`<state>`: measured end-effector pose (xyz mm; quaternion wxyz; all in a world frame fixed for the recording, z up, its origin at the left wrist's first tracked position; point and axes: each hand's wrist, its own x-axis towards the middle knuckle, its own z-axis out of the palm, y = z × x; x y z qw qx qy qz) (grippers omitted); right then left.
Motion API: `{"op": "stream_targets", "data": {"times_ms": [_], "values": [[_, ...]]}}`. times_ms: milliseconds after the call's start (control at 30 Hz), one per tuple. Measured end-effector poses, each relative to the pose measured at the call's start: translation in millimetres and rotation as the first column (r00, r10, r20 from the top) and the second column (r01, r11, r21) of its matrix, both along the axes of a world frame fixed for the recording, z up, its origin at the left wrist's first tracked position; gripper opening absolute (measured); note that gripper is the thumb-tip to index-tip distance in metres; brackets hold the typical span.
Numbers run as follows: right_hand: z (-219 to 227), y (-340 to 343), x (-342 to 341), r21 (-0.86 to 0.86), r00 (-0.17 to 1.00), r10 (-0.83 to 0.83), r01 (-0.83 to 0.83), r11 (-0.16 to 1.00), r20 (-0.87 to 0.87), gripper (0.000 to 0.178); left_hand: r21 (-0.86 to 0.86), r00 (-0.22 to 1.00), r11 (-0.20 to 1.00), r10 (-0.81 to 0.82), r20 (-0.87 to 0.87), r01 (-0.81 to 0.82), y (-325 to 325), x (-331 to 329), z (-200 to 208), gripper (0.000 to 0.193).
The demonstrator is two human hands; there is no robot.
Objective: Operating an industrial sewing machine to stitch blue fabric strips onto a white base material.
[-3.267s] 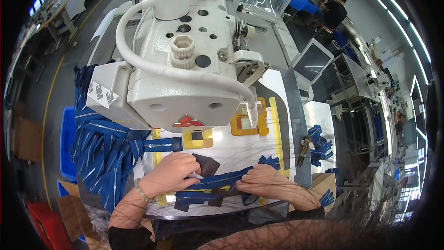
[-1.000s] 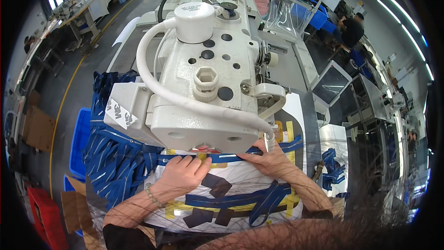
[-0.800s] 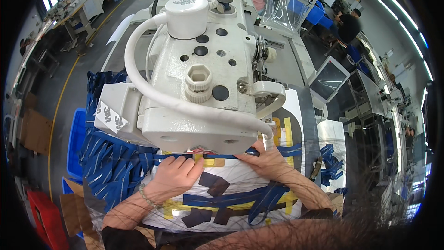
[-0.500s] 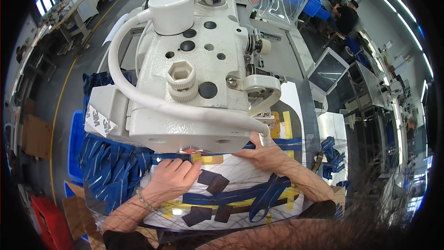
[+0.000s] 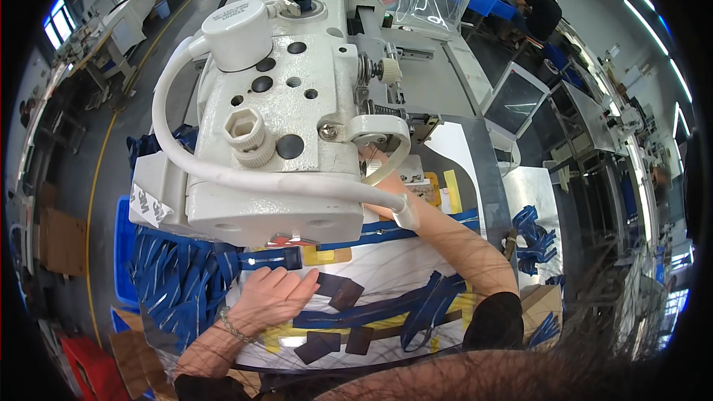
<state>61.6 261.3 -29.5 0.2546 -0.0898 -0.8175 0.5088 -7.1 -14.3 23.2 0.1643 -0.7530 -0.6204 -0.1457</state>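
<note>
My left hand (image 5: pixel 273 295) rests on the white board (image 5: pixel 397 260), fingers curled together; whatever they hold, if anything, is hidden. Its fingertips lie just below a blue zipper tape (image 5: pixel 264 261) with a dark square patch (image 5: pixel 292 258) at its end, and beside loose dark fabric patches (image 5: pixel 346 294). My right hand (image 5: pixel 385 189) reaches behind the white sewing machine head (image 5: pixel 275 208), which hides its fingers. Another blue zipper (image 5: pixel 380 234) runs from under the head to the right, passing my right forearm. A folded blue zipper (image 5: pixel 427 312) lies nearer to me.
A heap of blue zippers (image 5: pixel 174 278) fills the left side, next to a blue bin (image 5: pixel 125 252). More zippers (image 5: pixel 533 241) sit on a metal surface at right. A screen (image 5: pixel 514 102) stands behind them. A seated co-worker (image 5: pixel 542 15) is at the far right.
My right hand has left the zipper and gone up behind the machine head. My left hand has drawn back slightly, exposing the dark square patch. The view has shifted.
</note>
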Motion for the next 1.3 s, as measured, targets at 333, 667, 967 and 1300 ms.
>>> {"op": "stream_targets", "data": {"times_ms": [333, 667, 967, 1300], "values": [[55.2, -17.0, 44.7, -0.315, 0.96, 0.218, -0.154, 0.936, 0.176, 0.029, -0.013, 0.997, 1.0, 0.011, 0.076, -0.01, -5.5, -0.5, 0.9, 0.019], [49.6, -48.8, 109.6, 0.7, 0.966, 0.093, -0.239, 0.673, 0.241, 0.032, -0.296, 0.978, 0.949, -0.046, 0.205, 0.107, 5.4, 18.5, -19.6, 0.058], [23.2, -44.7, 113.8, 0.649, 0.966, 0.104, -0.235, 0.723, 0.235, 0.027, -0.383, 0.966, 0.912, -0.048, 0.254, 0.146, 10.4, 15.2, -22.0, 0.067], [19.5, -43.6, 120.0, 0.696, 0.974, 0.093, -0.213, 0.685, 0.207, 0.024, -0.302, 0.966, 0.941, -0.08, 0.245, 0.154, 13.0, 12.1, -16.4, 0.063]]}}
